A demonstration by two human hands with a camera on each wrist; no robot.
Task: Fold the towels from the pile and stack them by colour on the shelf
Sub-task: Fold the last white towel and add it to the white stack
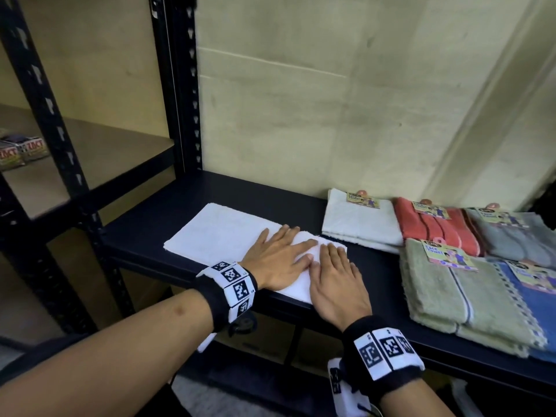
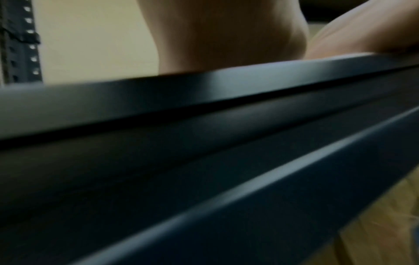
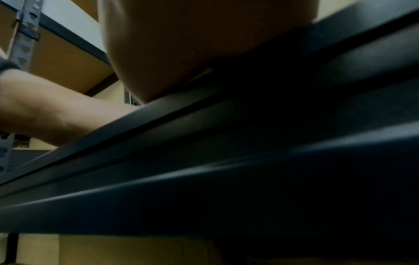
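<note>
Behind everything runs a pale yellowish wall, with the black metal shelving unit standing at my far left, a wooden board inside it. Across the front stretches the dark shelf that I work on. On it lies the white towel, spread flat near the front edge. My left hand rests on the towel's right part, fingers straight and spread, gripping nothing. Just beside it my right hand presses flat on the same towel, fingers straight too. Further right lie folded, labelled towels: a white one, a coral one, a grey one, and nearer me a green one touching a blue one.
</note>
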